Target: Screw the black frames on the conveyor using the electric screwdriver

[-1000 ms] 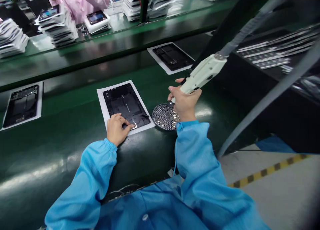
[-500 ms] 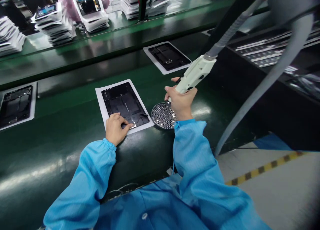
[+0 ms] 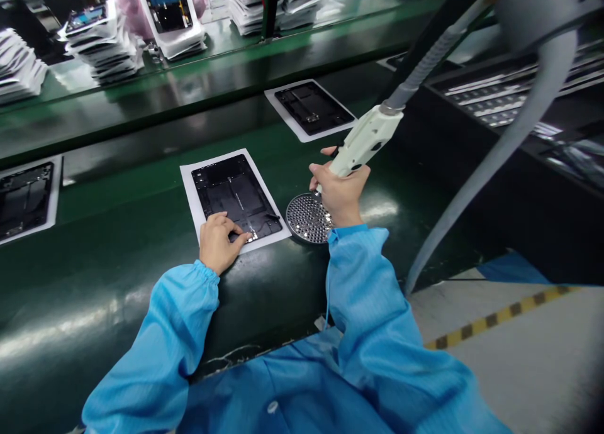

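My right hand (image 3: 343, 194) is closed around a pale electric screwdriver (image 3: 367, 141), tilted with its lower end over a round perforated screw tray (image 3: 306, 215). Small shiny bits, seemingly screws, sit in the tray's holes. My right hand hides the tool's tip in part. On the belt beside the tray lies an opened black tablet housing (image 3: 236, 192) on a white sheet (image 3: 189, 185). My left hand (image 3: 221, 240) holds this housing at its near edge, fingers curled and thumb pressed by a small metallic part. Whether anything small is under those fingertips cannot be seen.
Another tablet housing (image 3: 311, 107) lies farther back on the belt, and one more (image 3: 26, 198) at the far left. A grey hose (image 3: 495, 163) hangs at the right. Stacks of white-sheeted panels (image 3: 106, 50) stand across, by a co-worker's pink sleeve (image 3: 127, 9).
The far and left tablet housings have shifted slightly left, while the one under my left hand stays put. The screwdriver and grey hose have moved slightly left. My left hand has not visibly moved.
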Motion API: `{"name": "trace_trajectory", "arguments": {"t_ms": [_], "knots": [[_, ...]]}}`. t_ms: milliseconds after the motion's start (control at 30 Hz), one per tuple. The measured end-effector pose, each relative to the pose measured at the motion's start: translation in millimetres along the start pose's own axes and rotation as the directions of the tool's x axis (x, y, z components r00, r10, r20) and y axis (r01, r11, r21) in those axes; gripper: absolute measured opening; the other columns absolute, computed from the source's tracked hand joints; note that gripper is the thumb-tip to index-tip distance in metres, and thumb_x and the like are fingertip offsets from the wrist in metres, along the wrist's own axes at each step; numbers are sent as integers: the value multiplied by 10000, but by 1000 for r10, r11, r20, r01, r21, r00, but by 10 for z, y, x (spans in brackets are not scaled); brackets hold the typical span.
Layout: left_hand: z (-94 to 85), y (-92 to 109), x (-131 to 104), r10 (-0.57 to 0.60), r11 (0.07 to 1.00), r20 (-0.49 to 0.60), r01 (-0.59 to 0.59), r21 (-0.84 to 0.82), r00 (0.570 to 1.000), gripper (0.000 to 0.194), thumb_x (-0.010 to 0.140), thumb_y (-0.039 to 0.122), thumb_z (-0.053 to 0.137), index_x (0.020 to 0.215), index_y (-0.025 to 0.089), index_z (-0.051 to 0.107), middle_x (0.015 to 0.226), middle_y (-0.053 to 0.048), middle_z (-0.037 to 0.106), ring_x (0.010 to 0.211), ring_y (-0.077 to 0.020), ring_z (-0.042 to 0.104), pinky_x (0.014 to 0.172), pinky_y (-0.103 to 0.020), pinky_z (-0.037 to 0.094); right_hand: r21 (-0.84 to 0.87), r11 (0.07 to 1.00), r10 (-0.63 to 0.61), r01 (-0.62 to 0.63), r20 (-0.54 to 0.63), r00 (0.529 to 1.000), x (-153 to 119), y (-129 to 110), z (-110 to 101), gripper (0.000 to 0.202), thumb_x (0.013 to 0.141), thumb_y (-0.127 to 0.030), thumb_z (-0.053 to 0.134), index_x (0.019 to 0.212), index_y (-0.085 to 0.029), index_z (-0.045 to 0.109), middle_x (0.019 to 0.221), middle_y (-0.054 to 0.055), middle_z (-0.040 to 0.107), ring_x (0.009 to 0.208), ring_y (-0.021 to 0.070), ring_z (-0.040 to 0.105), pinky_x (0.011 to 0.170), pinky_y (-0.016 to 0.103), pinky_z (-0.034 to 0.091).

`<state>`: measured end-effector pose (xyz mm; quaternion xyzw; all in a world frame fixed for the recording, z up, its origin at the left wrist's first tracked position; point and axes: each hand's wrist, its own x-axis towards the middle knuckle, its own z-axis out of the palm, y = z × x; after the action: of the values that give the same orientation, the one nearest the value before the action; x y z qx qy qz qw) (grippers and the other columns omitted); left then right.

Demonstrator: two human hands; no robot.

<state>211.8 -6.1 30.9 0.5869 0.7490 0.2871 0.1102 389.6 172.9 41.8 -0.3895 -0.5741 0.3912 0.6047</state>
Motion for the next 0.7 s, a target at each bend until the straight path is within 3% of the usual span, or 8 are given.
{"name": "trace_trajectory", "arguments": {"t_ms": [233, 400, 567, 700], "knots": [[36, -66, -6, 50, 999, -28, -50, -6, 998, 120, 734, 311, 770, 703, 210, 711, 800, -51, 684, 1138, -314, 563, 945, -475, 454, 45, 999, -17, 18, -29, 999, 0, -13, 21, 242, 622, -281, 756, 800, -266, 594, 434, -93, 449, 343, 124, 454, 394, 310, 414], [53, -69, -46, 115, 993, -61, -117, -22, 991, 154, 777, 365, 729, 751, 215, 701, 861, -43, 694, 1115, -278, 578, 929, -446, 439, 83, 996, -41, 40, 16, 999, -33, -149, -7, 272, 634, -259, 760, 859, -245, 608, 435, -104, 461, 345, 112, 459, 395, 295, 409], [82, -44, -96, 289, 957, -64, -289, 8, 955, 199, 822, 411, 684, 879, 222, 711, 975, -46, 714, 1166, -258, 562, 998, -441, 369, 269, 963, -43, -5, 172, 984, -312, -472, 154, 293, 662, -292, 764, 905, -242, 607, 407, -106, 486, 316, 104, 437, 382, 284, 395], [92, -46, -105, 381, 924, 56, -382, 10, 923, 246, 872, 433, 622, 953, 218, 711, 987, -47, 723, 1105, -232, 601, 1001, -427, 354, 285, 953, -11, -107, 381, 924, -657, -659, 400, 303, 686, -316, 760, 937, -242, 607, 441, -94, 523, 346, 114, 481, 416, 299, 450]]}}
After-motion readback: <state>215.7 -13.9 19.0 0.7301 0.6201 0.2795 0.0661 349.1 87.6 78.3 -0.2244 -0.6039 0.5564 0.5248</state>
